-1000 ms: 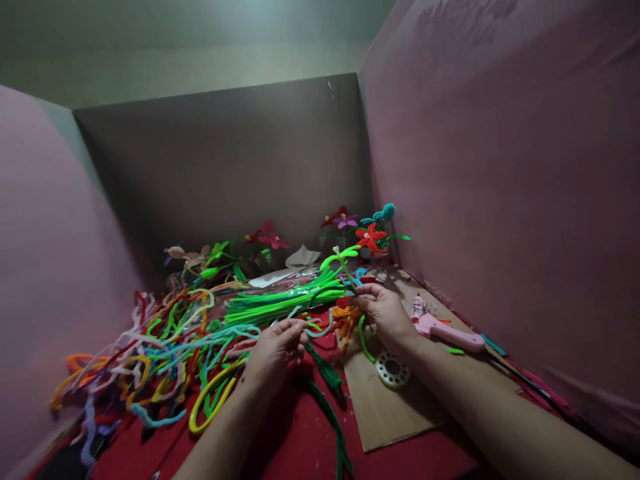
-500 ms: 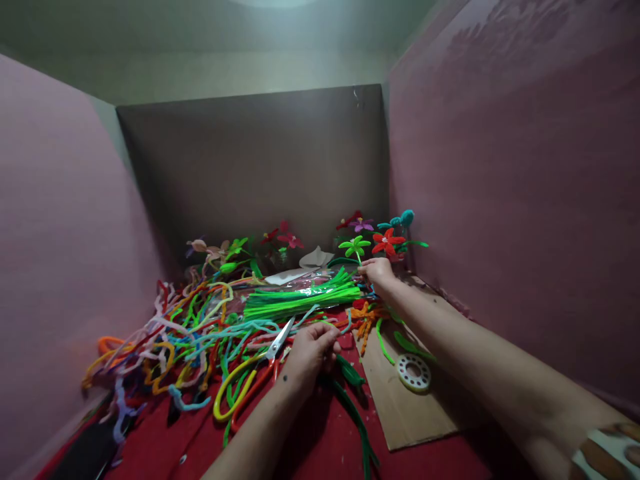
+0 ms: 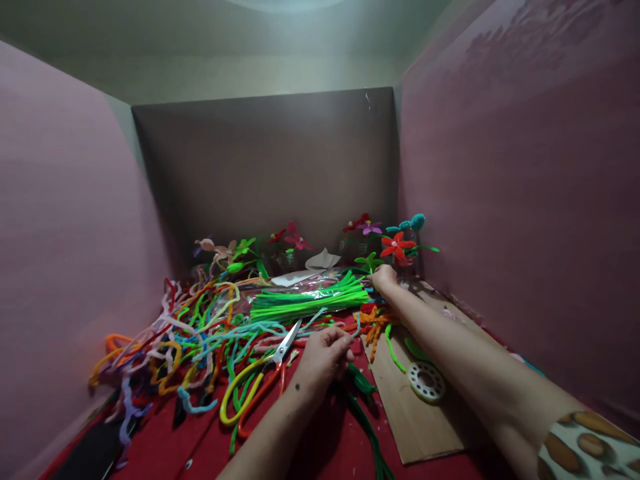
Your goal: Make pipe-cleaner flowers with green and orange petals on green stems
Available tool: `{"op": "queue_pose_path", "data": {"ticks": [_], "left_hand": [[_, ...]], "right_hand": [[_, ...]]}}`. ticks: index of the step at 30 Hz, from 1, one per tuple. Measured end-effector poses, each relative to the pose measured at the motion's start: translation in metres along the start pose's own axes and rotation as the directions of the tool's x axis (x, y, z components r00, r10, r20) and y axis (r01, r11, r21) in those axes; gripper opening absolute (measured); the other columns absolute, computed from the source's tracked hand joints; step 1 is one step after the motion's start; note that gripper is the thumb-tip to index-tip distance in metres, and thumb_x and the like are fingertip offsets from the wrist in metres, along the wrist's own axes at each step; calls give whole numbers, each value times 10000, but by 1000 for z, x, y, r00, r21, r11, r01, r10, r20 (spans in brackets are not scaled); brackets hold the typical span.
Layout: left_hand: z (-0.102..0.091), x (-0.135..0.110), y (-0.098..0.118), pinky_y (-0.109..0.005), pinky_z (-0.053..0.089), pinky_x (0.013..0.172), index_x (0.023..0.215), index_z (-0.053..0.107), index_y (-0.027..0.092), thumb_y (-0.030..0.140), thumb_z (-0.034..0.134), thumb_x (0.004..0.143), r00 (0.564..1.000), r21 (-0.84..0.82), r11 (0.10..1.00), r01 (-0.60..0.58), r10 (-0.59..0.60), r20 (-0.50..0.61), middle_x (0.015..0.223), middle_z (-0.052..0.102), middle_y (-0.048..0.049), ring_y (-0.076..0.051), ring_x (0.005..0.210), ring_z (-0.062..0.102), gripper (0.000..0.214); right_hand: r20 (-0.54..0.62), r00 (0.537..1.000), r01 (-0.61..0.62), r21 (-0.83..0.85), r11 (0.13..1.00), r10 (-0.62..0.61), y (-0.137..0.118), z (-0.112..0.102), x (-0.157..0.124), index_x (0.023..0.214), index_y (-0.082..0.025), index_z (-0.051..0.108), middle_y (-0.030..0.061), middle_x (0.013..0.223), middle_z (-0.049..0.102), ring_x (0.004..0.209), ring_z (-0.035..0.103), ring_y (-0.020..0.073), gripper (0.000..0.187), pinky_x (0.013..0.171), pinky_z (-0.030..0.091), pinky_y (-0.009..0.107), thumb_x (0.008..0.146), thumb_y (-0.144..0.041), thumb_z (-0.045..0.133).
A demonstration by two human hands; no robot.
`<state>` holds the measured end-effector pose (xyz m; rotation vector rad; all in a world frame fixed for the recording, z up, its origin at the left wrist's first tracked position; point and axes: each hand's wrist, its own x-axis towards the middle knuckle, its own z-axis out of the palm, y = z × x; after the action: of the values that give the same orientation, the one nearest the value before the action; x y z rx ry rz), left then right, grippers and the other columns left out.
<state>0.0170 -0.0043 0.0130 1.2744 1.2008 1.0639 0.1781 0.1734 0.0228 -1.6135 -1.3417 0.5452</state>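
Note:
My right hand [image 3: 385,280] reaches to the back, its fingers closed on the stem of a green pipe-cleaner flower [image 3: 369,261]. The flower's petals tilt over, just above the end of a bundle of green pipe cleaners [image 3: 310,300] in clear plastic. In the middle front, my left hand [image 3: 327,357] is pinched closed; whatever its fingertips hold, if anything, is hidden. Left of it lie scissors [image 3: 283,350] with yellow and red handles, blades pointing away. Dark green pipe cleaners [image 3: 367,427] lie to the right of my left wrist.
Loose coloured pipe cleaners [image 3: 190,340] heap up on the left over the red cloth [image 3: 165,440]. A cardboard sheet [image 3: 410,427] lies right, bearing a white holed disc [image 3: 427,383]. Finished flowers, including a red one [image 3: 397,248], stand along the back. A black object [image 3: 87,450] is front left.
The green flower in my right hand has dropped lower and tipped over, showing its petals from the side. My left hand keeps its pinch near the same place. The view has shifted slightly.

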Motion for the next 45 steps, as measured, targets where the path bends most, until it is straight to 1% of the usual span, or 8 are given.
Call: {"op": "queue_pose_path", "data": {"ticks": [4, 11, 15, 20, 24, 32, 38, 45], "left_hand": [[-10, 5, 6, -197, 291, 397, 640, 567, 147, 364, 603, 654, 997, 99, 993, -69, 73, -40, 485, 546, 21, -63, 367, 386, 219], [-41, 8, 23, -244, 392, 668, 680, 671, 153, 209, 650, 603, 988, 300, 941, -156, 151, 39, 645, 619, 4, -137, 654, 535, 98], [-47, 0, 28, -251, 392, 664, 733, 716, 183, 198, 693, 568, 948, 410, 885, -222, 97, 303, 708, 628, -5, -167, 702, 544, 167], [-37, -2, 15, -231, 366, 632, 701, 707, 237, 187, 675, 585, 812, 677, 505, -536, 87, 578, 731, 616, 6, -166, 705, 537, 130], [-45, 8, 8, -226, 338, 612, 589, 661, 213, 111, 585, 601, 850, 753, 420, -507, 97, 518, 685, 602, 6, -154, 668, 524, 128], [-87, 17, 14, -254, 284, 545, 627, 634, 179, 109, 488, 660, 954, 935, 224, -276, 186, 237, 573, 544, -11, -147, 569, 467, 165], [-78, 22, 6, -310, 373, 735, 848, 665, 179, 106, 476, 722, 938, 962, 139, -234, 292, 186, 850, 628, -82, -221, 822, 504, 239], [-64, 20, 7, -298, 410, 755, 856, 657, 173, 91, 459, 744, 906, 960, 170, -223, 401, 140, 876, 642, -70, -211, 854, 524, 242]], "right_hand": [[25, 1000, -17, -79, 997, 19, -13, -12, -14, 1104, -153, 536, 87, 1120, 551, 960, 566, 193, 285, 799, 481, 376, 857, -295, 526], [148, 944, 292, 46, 955, -296, -37, -43, -98, 881, -162, 679, 22, 852, 682, 818, 605, 144, 188, 728, 428, 221, 784, -184, 519], [494, 759, 432, 104, 896, -423, -23, -58, -152, 663, -158, 675, 3, 620, 647, 614, 570, 135, 139, 571, 382, 226, 722, -162, 550], [666, 592, 654, -67, 754, -454, -2, -58, -182, 820, -155, 643, 67, 776, 636, 687, 544, 179, 165, 576, 328, 261, 737, -279, 571], [704, 565, 726, -176, 665, -430, 1, -52, -188, 922, -145, 610, 119, 933, 609, 800, 545, 216, 211, 620, 327, 279, 724, -191, 557], [621, 605, 700, -119, 704, -498, -5, -27, -183, 840, -135, 611, 89, 867, 609, 787, 547, 174, 111, 659, 370, 253, 778, -157, 522], [582, 477, 785, 55, 617, -658, 1, -29, -196, 941, -121, 613, 107, 922, 587, 878, 524, 203, 369, 749, 424, 295, 798, -454, 546], [429, 402, 823, 219, 524, -809, 11, -39, -193, 871, -130, 639, 80, 813, 600, 795, 521, 166, 294, 708, 428, 264, 838, -392, 510]]}}
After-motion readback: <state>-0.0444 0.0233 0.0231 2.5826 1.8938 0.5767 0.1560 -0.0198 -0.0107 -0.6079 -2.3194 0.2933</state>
